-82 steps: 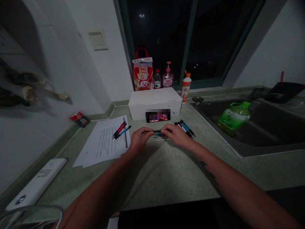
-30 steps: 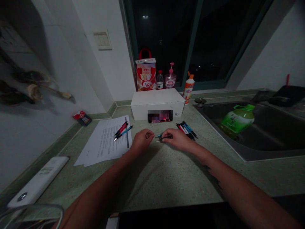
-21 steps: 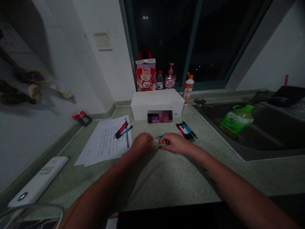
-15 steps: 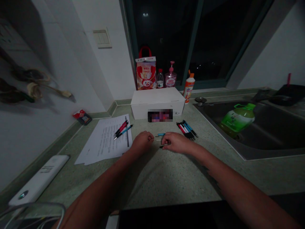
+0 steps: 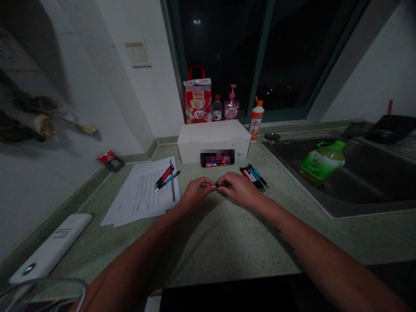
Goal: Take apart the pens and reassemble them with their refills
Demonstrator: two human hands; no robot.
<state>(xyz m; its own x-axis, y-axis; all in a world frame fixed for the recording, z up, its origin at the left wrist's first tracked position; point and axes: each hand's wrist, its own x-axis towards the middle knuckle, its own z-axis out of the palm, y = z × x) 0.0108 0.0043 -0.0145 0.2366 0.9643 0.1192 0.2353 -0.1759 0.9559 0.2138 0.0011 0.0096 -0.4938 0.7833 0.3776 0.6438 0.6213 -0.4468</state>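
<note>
My left hand (image 5: pixel 199 190) and my right hand (image 5: pixel 239 189) meet over the counter, fingertips nearly touching. Between them is a small black pen part (image 5: pixel 217 185), pinched from both sides. A thin pale strip shows just under the fingers, too small to make out. Right of my right hand lies a row of pens (image 5: pixel 254 177) with blue, white and red barrels. To the left, several red and blue pens (image 5: pixel 167 177) rest on printed sheets of paper (image 5: pixel 139 195).
Behind the hands a phone (image 5: pixel 217 158) leans on a white box (image 5: pixel 212 138). Bottles and a red bag (image 5: pixel 198 102) stand behind the box. A sink (image 5: pixel 338 190) with a green-labelled jug (image 5: pixel 321 161) is at right. A white elongated device (image 5: pixel 53 247) lies at left.
My hands have come together, my right hand moving up and left with the black pen part. The blue barrel seen before by its fingers is now hidden. The view has shifted slightly.
</note>
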